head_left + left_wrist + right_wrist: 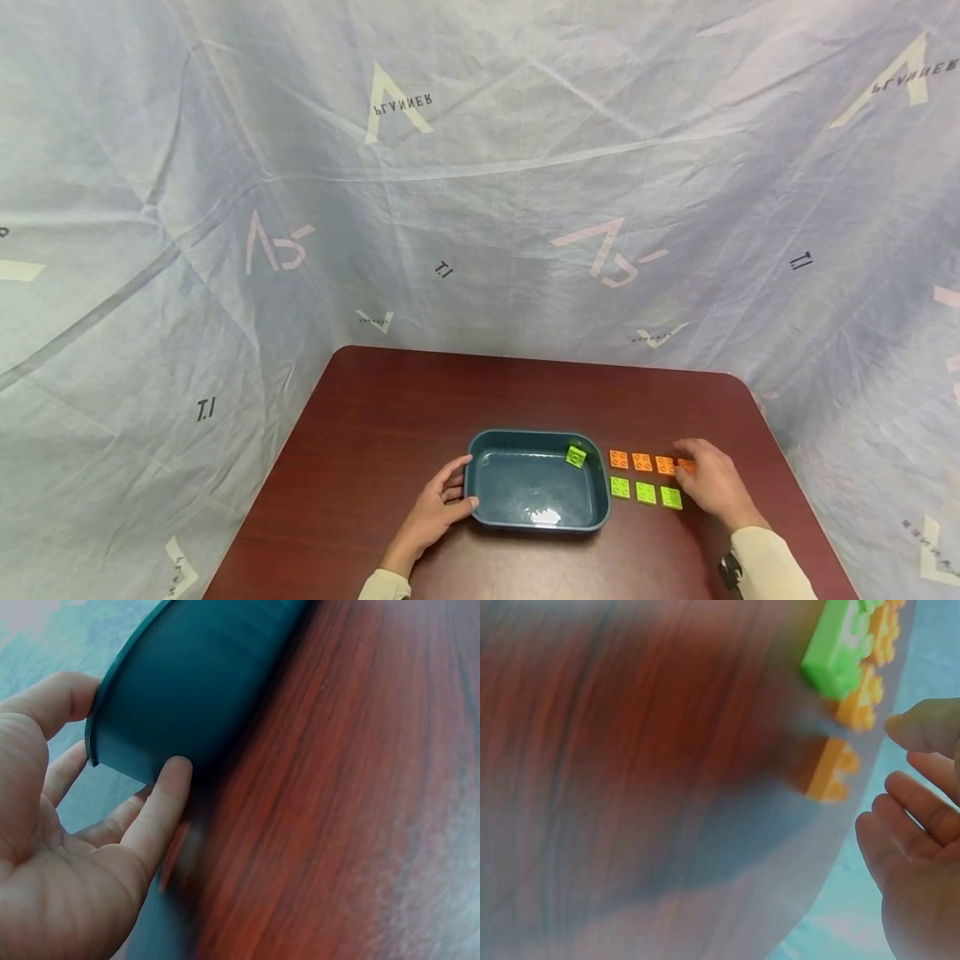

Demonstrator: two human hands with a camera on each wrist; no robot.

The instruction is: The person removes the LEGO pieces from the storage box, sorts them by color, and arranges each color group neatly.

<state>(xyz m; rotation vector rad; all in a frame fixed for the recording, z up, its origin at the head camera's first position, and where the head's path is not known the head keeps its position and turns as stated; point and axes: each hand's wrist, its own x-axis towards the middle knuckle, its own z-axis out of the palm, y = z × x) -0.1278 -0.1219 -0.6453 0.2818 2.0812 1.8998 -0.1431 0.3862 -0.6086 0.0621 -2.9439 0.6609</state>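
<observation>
A dark teal rectangular dish (536, 527) stands on the table, with one lime-green toy building block (576, 456) inside at its far right. My left hand (438, 504) holds the dish's left end. In the left wrist view, that hand's bent fingers (171, 780) touch the dish's outer wall and rim (91, 739). My right hand (716, 483) hovers by the right end of a row of orange blocks (641, 462), partly covering the last one (686, 466). The right wrist view has its fingers (904, 802) spread, apart from the nearest orange block (826, 771), holding nothing.
Three lime-green blocks (646, 493) lie in a row nearer me than the orange ones, right of the dish. The dark red wooden table (420, 383) has rounded far corners. Pale printed cloth (510, 200) hangs behind and beside it.
</observation>
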